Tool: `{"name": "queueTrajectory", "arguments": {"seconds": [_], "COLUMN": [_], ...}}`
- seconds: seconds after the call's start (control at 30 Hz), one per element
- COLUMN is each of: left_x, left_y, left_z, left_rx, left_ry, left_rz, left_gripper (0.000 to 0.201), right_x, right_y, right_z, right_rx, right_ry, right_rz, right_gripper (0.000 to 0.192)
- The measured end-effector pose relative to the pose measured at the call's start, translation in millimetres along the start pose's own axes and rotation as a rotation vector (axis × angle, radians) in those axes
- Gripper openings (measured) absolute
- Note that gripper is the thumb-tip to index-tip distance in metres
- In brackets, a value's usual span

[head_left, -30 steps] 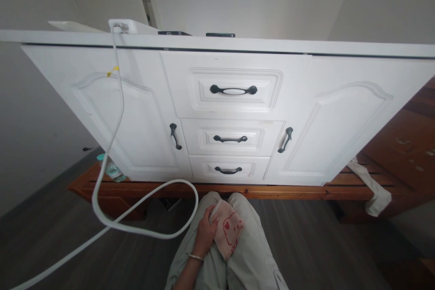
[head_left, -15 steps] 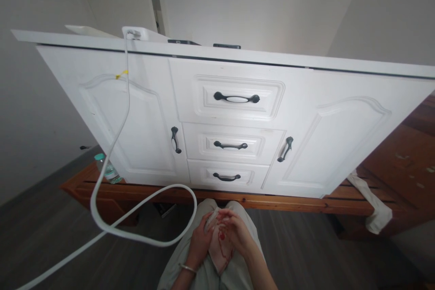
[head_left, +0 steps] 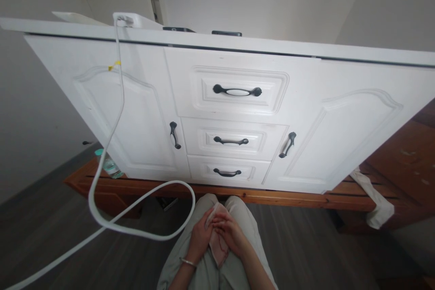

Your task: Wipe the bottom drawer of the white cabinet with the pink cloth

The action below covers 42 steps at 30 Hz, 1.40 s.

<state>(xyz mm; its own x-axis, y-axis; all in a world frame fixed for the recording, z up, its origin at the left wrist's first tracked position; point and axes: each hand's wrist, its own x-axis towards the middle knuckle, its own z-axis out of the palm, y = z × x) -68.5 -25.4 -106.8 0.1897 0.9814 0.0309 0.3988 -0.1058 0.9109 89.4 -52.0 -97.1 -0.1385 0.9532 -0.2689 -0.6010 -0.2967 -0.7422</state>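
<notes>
My left hand [head_left: 200, 235] and my right hand [head_left: 231, 234] meet over my knees, both closed on a small pink cloth [head_left: 217, 247] with a red print. The cloth is bunched between the fingers and hangs a little below them onto my light trousers [head_left: 217, 276]. A thin bracelet sits on my left wrist. Straight ahead stands a white cabinet [head_left: 129, 118] with three stacked drawers in the middle and a door on each side, all with dark handles [head_left: 237, 91].
A thick white cable [head_left: 112, 145] drops from the cabinet top and loops across the dark floor to the left of my knees. A plastic bottle [head_left: 108, 166] stands on the wooden platform [head_left: 288, 198] under the cabinet. A pale rag [head_left: 374, 199] hangs at the right.
A second ago only my left hand held the cloth spread on my knee. My right hand has come in and both hands have gathered the cloth into a bunch.
</notes>
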Motion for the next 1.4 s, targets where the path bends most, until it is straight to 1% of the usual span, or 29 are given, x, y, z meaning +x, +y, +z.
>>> {"name": "queueTrajectory", "arguments": {"seconds": [0.23,0.43,0.63,0.87,1.17,1.4], "left_x": [0,0,0,0,2,2], "left_y": [1,-1,-1,-7,-11,-9], "left_z": [-0.1,-0.3,-1.0,1.6,2.4,2.3], "left_rx": [0.022,0.02,0.031,0.069,0.076,0.079], "left_ry": [0.009,0.01,0.004,-0.01,-0.01,0.001], "left_rz": [-0.024,-0.019,0.002,0.05,0.054,0.041], "left_gripper": [0.052,0.048,0.05,0.053,0.052,0.048], "right_x": [-1,0,0,3,2,5], "right_y": [2,3,1,4,4,6], "right_z": [-2,-3,-2,-5,-5,-8], "right_rx": [-0.019,0.026,0.066,0.096,0.118,0.111], "right_ry": [-0.008,-0.021,-0.053,-0.069,-0.056,-0.056], "right_rz": [0.004,0.006,0.021,0.016,0.028,0.027], "right_gripper": [0.034,0.035,0.031,0.031,0.033,0.034]}}
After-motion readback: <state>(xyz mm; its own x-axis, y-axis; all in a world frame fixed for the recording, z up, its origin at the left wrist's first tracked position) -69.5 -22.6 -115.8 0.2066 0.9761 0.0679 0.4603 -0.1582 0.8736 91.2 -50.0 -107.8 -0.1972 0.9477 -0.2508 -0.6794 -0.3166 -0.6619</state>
